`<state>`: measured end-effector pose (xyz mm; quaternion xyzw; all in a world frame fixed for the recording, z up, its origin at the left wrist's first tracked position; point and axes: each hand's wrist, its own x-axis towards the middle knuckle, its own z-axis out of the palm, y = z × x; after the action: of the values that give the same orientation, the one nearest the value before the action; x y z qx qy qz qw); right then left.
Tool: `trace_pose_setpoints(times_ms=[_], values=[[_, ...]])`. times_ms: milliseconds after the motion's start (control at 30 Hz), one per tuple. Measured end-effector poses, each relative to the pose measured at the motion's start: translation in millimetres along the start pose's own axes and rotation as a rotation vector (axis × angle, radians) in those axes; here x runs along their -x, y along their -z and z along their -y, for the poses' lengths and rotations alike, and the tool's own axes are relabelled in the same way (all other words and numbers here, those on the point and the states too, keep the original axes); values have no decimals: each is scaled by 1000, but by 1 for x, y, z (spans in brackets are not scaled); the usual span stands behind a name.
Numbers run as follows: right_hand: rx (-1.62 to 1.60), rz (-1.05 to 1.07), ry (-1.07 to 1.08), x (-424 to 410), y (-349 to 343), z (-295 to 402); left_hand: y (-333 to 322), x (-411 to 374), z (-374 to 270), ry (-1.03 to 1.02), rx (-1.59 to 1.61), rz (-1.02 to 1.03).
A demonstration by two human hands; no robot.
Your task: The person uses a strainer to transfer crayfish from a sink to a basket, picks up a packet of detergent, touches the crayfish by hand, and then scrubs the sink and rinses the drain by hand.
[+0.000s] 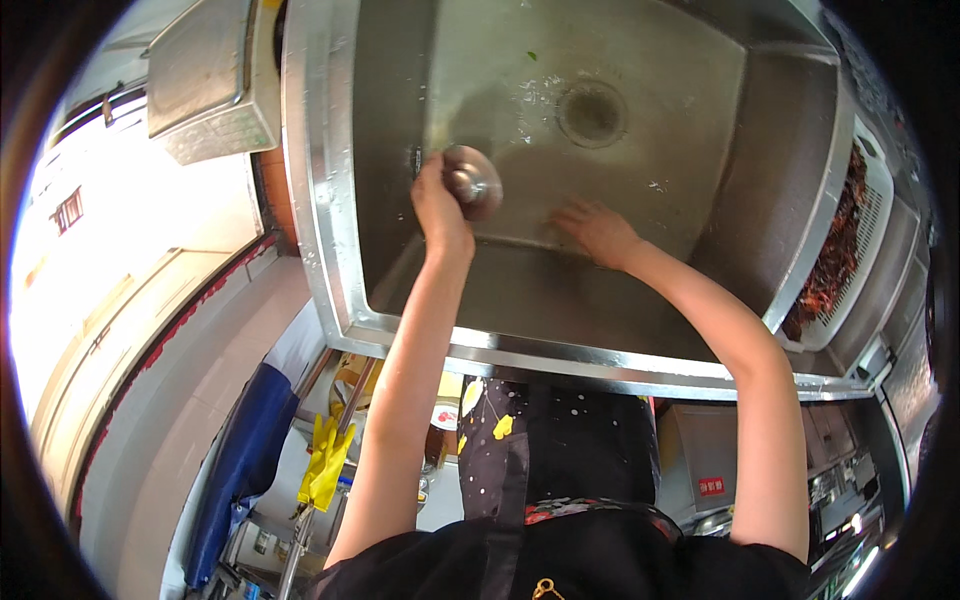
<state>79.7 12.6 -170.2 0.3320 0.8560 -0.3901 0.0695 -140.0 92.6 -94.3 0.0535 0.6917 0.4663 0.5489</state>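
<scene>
My left hand (439,206) holds a small round stainless steel piece (474,184), blurred by motion; whether it is a lid or a shallow bowl, I cannot tell. It is over the left part of a large stainless steel sink (480,289). Lower in the picture's middle, my right hand (600,232) hovers over or touches the sink's wet floor, its blurred fingers spread and nothing seen in them. A round drain (592,114) lies beyond both hands. Near it are wet glints and a small green leaf scrap (532,55).
Right of the sink wall, a white perforated basket (862,247) holds a heap of dark red food, possibly crayfish. Yellow rubber gloves (326,461) hang at lower left near a rolled dark blue sheet (244,472). A metal box (210,82) stands at upper left, beside a bright window opening.
</scene>
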Motion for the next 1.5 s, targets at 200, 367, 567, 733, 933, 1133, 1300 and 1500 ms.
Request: trace_pose_setpoints(times_ms=[200,367,567,733,933,1133,1300,1500], values=[[-723,-75,10,-72,47,57,5,22,-30,4,6,85],[-1794,-245,430,-190,1,96,5,28,-54,18,43,38],[-1458,-341,-32,-265,-95,15,-1,19,-62,28,37,202],[-767,-505,-469,-209,-7,18,15,13,-77,-1,42,131],[-833,-425,-282,-148,14,57,11,12,-93,-17,47,207],[-1121,-321,-54,-179,-54,100,1,14,-82,6,-2,143],[-947,-511,-395,-155,-19,55,1,15,-79,2,7,215],[-1170,-51,-84,-89,41,122,6,13,-77,-2,-3,233]])
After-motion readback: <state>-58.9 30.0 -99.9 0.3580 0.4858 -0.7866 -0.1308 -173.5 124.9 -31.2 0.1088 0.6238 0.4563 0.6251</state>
